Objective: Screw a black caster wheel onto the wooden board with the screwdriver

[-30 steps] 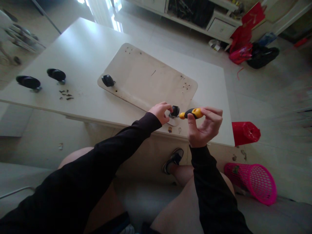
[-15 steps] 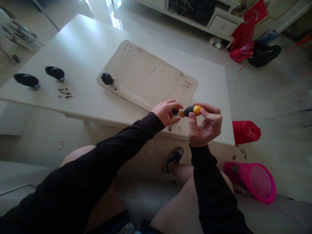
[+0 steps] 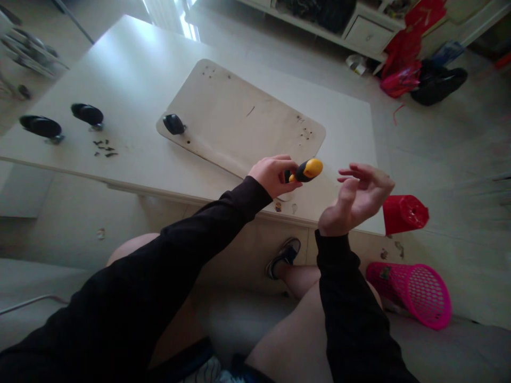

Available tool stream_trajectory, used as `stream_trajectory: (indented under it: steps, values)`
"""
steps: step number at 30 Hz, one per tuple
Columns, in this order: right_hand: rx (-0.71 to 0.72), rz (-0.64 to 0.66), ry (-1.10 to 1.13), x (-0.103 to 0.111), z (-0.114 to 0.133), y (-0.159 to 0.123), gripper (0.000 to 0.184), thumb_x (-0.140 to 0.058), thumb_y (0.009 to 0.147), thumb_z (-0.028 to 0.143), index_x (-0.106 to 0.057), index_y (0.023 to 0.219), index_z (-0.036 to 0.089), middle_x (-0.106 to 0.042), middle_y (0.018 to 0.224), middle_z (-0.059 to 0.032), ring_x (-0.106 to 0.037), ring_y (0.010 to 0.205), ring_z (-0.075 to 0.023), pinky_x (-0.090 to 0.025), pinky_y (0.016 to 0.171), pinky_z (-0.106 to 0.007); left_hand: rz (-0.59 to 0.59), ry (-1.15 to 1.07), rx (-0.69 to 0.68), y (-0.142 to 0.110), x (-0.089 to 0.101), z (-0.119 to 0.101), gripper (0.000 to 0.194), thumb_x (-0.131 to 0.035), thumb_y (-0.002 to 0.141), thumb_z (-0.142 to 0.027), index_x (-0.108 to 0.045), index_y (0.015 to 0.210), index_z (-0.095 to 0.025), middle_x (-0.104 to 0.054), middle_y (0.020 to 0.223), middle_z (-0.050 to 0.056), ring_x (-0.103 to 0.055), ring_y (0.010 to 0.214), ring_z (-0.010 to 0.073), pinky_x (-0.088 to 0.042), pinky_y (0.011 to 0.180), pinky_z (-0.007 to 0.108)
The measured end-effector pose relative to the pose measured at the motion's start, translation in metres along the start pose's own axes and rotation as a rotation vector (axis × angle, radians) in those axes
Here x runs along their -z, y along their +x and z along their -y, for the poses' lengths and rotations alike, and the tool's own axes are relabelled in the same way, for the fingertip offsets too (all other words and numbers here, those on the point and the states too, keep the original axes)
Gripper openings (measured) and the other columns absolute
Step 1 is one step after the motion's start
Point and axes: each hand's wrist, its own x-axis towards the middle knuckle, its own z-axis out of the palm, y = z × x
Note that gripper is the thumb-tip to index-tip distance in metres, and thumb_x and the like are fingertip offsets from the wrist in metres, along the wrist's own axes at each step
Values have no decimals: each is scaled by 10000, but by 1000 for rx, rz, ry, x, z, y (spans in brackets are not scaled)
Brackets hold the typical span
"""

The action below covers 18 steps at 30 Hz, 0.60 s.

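Note:
A rounded wooden board lies on a white table. One black caster wheel is fixed at its left corner. At the board's near corner my left hand is closed around a second black caster, mostly hidden, and also grips the front of a yellow and black screwdriver that sticks out to the right. My right hand hovers to the right of the handle with fingers apart and holds nothing.
Two loose caster wheels and several dark screws lie on the table's left side. A red bag and a pink mesh basket sit on the floor at the right. My knees are under the table's edge.
My right hand has let go of the screwdriver handle and moved right, fingers spread. My left hand now holds the screwdriver at the caster; its handle tilted up.

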Motion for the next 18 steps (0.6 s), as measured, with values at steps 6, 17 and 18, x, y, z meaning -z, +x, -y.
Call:
stream_trajectory:
  steps: [6, 17, 18]
  values:
    - [-428, -87, 77, 0, -7, 11, 256, -525, 1008, 499, -552, 949, 252, -485, 661, 74, -442, 513, -95, -355, 517, -239, 12, 25, -4, 1, 5, -1, 145, -771, 822, -307, -783, 901, -186, -749, 929, 39, -678, 620, 115, -481, 585, 252]
    - [-924, 549, 987, 29, 115, 20, 430, -451, 1029, 673, -654, 1176, 323, -626, 691, 20, -588, 578, -184, -515, 575, -341, 37, 48, -2, 4, 4, -2, 128, -791, 836, -276, -787, 931, -191, -752, 946, 41, -692, 664, 141, -548, 642, 289]
    - [-993, 621, 1112, 30, 132, 14, 395, -437, 1050, 643, -659, 1159, 335, -680, 746, 9, -614, 606, -188, -543, 609, -353, 47, 49, 3, 4, 5, -3, 126, -801, 836, -268, -784, 930, -185, -750, 948, 44, -683, 663, 139, -549, 644, 294]
